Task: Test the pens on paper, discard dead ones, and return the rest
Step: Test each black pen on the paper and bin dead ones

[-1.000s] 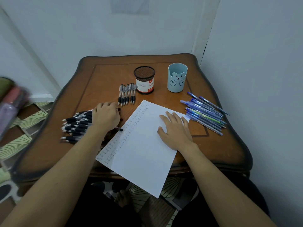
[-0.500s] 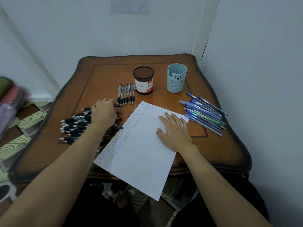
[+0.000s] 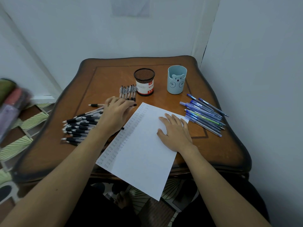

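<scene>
Left hand curls over one black pen lying crosswise, tip leftward; pinch unconfirmed. Right hand lies spread flat on the paper.

On my feed the table reads as varnished wood, glossy, with a darker rim. The sheet of paper at six o'clock is matt white. At twelve, the pen holder is black metal mesh with a shiny label. The bear cup at one looks like smooth plastic. The black pen at ten has a rubbery-looking grip, and the blue pens at three are translucent plastic.
</scene>
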### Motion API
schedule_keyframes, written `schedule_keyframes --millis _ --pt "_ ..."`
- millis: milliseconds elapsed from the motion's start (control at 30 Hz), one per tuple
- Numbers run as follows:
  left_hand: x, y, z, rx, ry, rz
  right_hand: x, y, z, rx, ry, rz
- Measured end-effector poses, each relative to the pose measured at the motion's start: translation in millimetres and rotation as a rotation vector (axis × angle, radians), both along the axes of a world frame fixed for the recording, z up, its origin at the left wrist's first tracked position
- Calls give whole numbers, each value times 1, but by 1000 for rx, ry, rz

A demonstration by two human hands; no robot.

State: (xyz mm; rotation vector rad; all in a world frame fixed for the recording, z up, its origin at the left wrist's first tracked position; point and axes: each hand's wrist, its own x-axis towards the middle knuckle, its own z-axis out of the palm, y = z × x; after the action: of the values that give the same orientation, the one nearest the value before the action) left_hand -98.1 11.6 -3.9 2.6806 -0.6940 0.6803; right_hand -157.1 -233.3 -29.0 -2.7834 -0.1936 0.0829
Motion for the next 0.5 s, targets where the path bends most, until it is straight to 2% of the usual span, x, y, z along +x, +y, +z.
schedule_keyframes --millis 100,267,500 --pt "-4 -9 5 -45 -47 -70 0 0 1 1 2 -1" --pt "-10 -24 19 -51 243 81 0 1 0 -5 9 2" --pt "-14 -32 23 -156 295 160 -1 0 0 -5 12 8"
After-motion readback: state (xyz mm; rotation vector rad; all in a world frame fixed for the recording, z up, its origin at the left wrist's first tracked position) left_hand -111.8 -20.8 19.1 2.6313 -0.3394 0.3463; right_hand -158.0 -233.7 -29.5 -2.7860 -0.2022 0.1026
